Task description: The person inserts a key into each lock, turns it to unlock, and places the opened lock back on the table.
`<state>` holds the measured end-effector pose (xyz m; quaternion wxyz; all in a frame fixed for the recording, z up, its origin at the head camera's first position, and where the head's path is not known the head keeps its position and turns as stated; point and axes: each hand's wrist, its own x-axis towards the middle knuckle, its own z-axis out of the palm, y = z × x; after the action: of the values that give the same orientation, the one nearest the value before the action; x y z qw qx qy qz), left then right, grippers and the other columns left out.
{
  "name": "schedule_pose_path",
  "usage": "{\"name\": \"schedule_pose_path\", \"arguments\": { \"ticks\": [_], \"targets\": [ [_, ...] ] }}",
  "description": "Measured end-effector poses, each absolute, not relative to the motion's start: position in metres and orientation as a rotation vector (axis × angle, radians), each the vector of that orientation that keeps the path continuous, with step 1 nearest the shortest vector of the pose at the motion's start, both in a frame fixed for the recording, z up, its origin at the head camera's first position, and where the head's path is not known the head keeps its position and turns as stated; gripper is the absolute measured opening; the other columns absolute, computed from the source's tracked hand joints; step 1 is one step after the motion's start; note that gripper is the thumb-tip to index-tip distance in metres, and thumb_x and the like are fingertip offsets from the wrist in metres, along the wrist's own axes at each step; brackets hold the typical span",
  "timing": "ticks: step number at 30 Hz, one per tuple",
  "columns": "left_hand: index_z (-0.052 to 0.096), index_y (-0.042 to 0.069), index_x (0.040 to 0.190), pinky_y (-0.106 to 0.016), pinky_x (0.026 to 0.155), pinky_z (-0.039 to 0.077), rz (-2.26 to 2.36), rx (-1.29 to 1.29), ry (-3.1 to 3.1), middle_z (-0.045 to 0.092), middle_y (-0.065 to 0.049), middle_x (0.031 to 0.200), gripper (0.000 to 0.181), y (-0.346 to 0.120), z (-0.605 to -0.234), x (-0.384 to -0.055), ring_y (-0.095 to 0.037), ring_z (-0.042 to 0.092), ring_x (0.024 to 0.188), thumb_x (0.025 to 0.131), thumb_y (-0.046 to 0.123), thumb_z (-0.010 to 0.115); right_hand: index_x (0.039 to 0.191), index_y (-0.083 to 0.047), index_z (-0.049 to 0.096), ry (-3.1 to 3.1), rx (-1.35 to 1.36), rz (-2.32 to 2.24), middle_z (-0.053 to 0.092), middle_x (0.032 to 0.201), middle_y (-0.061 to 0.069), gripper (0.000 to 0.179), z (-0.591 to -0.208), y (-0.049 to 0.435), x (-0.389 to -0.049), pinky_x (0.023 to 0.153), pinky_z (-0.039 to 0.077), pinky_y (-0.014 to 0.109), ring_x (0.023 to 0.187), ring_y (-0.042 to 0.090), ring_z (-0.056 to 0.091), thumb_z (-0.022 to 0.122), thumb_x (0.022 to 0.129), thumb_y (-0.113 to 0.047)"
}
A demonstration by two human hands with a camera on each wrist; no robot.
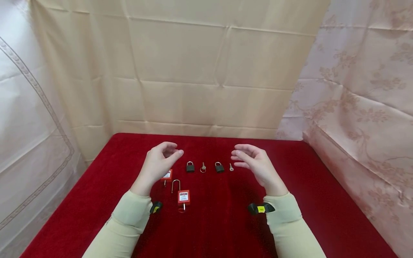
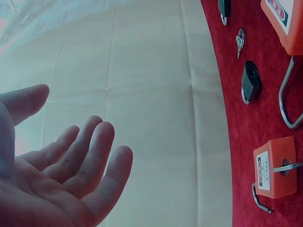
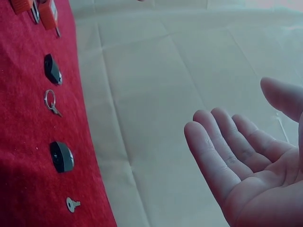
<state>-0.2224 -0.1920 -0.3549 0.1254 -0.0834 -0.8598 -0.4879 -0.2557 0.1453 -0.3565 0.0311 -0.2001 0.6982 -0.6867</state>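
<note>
My left hand (image 1: 159, 161) hovers above the table with its fingers relaxed and holds nothing. Below it lie two red padlocks; the nearer padlock (image 1: 184, 197) has its shackle swung out and a key in its base, and the farther padlock (image 1: 166, 175) is partly hidden by the hand. My right hand (image 1: 255, 163) also hangs in the air, palm inward, holding nothing. Closest to it is a small loose key (image 1: 231, 167). Between the hands lie a black padlock (image 1: 190, 167), a key on a ring (image 1: 203, 167) and another black padlock (image 1: 219, 167).
A red velvet cloth (image 1: 213, 229) covers the table. Beige curtain (image 1: 200, 71) hangs behind its far edge, with a white curtain (image 1: 32, 125) on the left and a flowered curtain (image 1: 364, 107) on the right.
</note>
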Motion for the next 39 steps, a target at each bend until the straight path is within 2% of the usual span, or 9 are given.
{"name": "schedule_pose_path", "arguments": {
  "ticks": [7,11,17,21,27,31,34,39],
  "targets": [
    [0.065,0.008,0.126,-0.044,0.084,0.056,-1.431,-0.248,-2.508,0.072,-0.006,0.11,0.039,-0.19,-0.355,-0.223,-0.024,0.068,0.098,0.096,0.032,0.073,0.131,0.009,0.056,2.192,-0.604,-2.083,0.068,0.117,0.021,0.036,-0.356,0.139,-0.256,0.089,0.054,0.056,0.1,0.025,0.072,0.065,0.1,-0.007],
    [0.066,0.008,0.125,-0.045,0.084,0.055,-1.426,-0.24,-2.536,0.072,-0.006,0.11,0.039,-0.188,-0.355,-0.223,-0.024,0.068,0.098,0.096,0.032,0.072,0.129,0.007,0.059,2.265,-0.565,-2.038,0.068,0.116,0.022,0.035,-0.358,0.134,-0.259,0.088,0.054,0.058,0.099,0.025,0.072,0.067,0.099,-0.011],
    [0.066,0.007,0.124,-0.045,0.085,0.055,-1.403,-0.233,-2.577,0.073,-0.006,0.108,0.039,-0.186,-0.356,-0.223,-0.024,0.067,0.097,0.095,0.033,0.072,0.127,0.004,0.063,2.386,-0.51,-1.908,0.069,0.116,0.02,0.036,-0.359,0.126,-0.267,0.084,0.059,0.047,0.102,0.031,0.071,0.069,0.099,-0.017],
    [0.066,0.006,0.125,-0.046,0.086,0.054,-1.391,-0.219,-2.615,0.071,-0.008,0.11,0.042,-0.186,-0.357,-0.224,-0.025,0.067,0.099,0.096,0.035,0.071,0.126,0.001,0.065,2.445,-0.502,-1.834,0.069,0.116,0.019,0.034,-0.358,0.121,-0.271,0.08,0.061,0.041,0.1,0.03,0.071,0.069,0.099,-0.02],
    [0.065,0.006,0.126,-0.047,0.088,0.054,-1.379,-0.166,-2.682,0.069,-0.01,0.114,0.045,-0.189,-0.363,-0.229,-0.027,0.065,0.101,0.096,0.039,0.069,0.125,-0.001,0.067,2.497,-0.466,-1.73,0.069,0.118,0.019,0.034,-0.359,0.112,-0.28,0.076,0.061,0.038,0.101,0.032,0.07,0.069,0.099,-0.023],
    [0.065,0.006,0.127,-0.046,0.086,0.054,-1.367,-0.147,-2.709,0.069,-0.011,0.114,0.046,-0.192,-0.367,-0.233,-0.027,0.065,0.1,0.096,0.041,0.068,0.122,-0.005,0.069,2.547,-0.398,-1.652,0.072,0.111,0.013,0.033,-0.36,0.105,-0.285,0.066,0.06,0.035,0.09,0.027,0.073,0.07,0.098,-0.027],
    [0.065,0.005,0.127,-0.046,0.086,0.055,-1.372,-0.138,-2.725,0.069,-0.012,0.115,0.048,-0.193,-0.369,-0.235,-0.027,0.065,0.1,0.097,0.041,0.067,0.121,-0.004,0.07,2.561,-0.352,-1.622,0.073,0.107,0.012,0.033,-0.362,0.1,-0.288,0.064,0.061,0.037,0.083,0.024,0.073,0.071,0.097,-0.028],
    [0.065,0.004,0.126,-0.044,0.083,0.054,-1.363,-0.119,-2.761,0.069,-0.011,0.112,0.048,-0.193,-0.373,-0.237,-0.026,0.065,0.096,0.097,0.042,0.067,0.119,0.0,0.07,2.568,-0.319,-1.582,0.073,0.102,0.013,0.033,-0.368,0.093,-0.294,0.067,0.062,0.037,0.087,0.032,0.072,0.071,0.097,-0.025]
  ]
}}
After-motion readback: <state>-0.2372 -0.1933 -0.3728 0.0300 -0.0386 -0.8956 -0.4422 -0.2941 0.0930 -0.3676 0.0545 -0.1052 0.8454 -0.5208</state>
